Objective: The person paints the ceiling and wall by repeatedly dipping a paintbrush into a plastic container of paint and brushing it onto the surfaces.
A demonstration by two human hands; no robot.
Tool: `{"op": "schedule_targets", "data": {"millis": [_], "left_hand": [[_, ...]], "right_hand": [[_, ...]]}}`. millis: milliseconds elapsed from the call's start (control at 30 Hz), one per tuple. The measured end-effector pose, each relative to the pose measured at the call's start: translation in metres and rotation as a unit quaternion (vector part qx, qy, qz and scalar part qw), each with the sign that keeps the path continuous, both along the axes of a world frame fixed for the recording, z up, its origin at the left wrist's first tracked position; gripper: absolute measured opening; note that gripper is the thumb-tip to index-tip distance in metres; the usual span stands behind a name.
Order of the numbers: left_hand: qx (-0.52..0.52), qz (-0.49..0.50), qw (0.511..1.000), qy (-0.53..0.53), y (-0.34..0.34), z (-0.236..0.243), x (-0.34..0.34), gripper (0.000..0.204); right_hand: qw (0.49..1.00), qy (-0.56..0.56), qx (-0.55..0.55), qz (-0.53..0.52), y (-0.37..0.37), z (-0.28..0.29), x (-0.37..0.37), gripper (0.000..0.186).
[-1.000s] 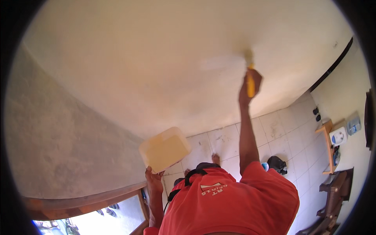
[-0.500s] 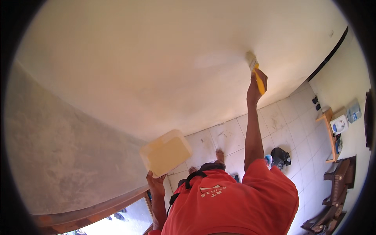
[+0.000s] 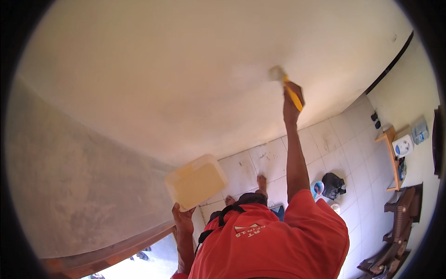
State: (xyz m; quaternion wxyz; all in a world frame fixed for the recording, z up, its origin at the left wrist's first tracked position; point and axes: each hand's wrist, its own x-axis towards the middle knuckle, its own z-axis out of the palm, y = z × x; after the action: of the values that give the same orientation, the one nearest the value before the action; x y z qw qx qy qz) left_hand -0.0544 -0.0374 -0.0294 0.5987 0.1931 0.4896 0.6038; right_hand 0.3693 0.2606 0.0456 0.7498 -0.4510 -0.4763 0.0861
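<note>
The pale wall [image 3: 186, 60] fills most of my view, its lower left end meeting a grey wall [image 3: 83, 176]. Light tiled floor [image 3: 239, 169] runs along its bottom edge. The person's red shirt [image 3: 274, 237] comes next in size, then the translucent tub [image 3: 203, 161], held up before the wall's lower edge, near that corner, with something pale yellow inside. A black bag [image 3: 333, 187] sits on the floor, right of the person. The left hand [image 3: 183, 219] is clamped on the tub's near edge. The right hand [image 3: 298, 92] is closed around the yellow-handled brush [image 3: 291, 94], well above the wall's bottom edge; its bristles are blurred, so I can't tell whether they touch.
</note>
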Motion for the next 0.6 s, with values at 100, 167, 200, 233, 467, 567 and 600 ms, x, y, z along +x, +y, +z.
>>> {"op": "schedule_targets", "data": {"millis": [100,167,200,233,467,567,600], "left_hand": [[0.004,-0.017,1.000,-0.005,-0.002,-0.008,-0.006,0.064],[-0.010,-0.011,1.000,0.014,-0.004,-0.006,-0.009,0.064],[-0.010,-0.017,1.000,0.015,-0.005,-0.007,-0.010,0.064],[-0.013,-0.004,1.000,0.016,-0.006,-0.003,-0.009,0.064],[0.004,-0.029,1.000,0.005,0.000,0.001,-0.006,0.064],[0.007,-0.014,1.000,0.009,-0.001,0.001,-0.004,0.063],[0.003,-0.010,1.000,0.011,-0.001,0.001,-0.003,0.063]], "right_hand": [[0.955,-0.179,0.042,-0.231,0.006,-0.013,-0.001,0.028],[0.987,-0.127,0.021,-0.092,0.005,-0.022,-0.037,0.028],[0.979,-0.189,-0.020,-0.074,-0.002,-0.028,-0.056,0.027],[0.969,-0.231,-0.075,-0.049,-0.013,-0.030,-0.077,0.026],[0.995,-0.025,-0.004,0.099,-0.012,0.024,-0.075,0.019],[0.981,-0.104,0.065,-0.147,-0.004,0.051,-0.078,0.014],[0.987,-0.078,0.094,-0.100,-0.004,0.053,-0.097,0.015]]}}
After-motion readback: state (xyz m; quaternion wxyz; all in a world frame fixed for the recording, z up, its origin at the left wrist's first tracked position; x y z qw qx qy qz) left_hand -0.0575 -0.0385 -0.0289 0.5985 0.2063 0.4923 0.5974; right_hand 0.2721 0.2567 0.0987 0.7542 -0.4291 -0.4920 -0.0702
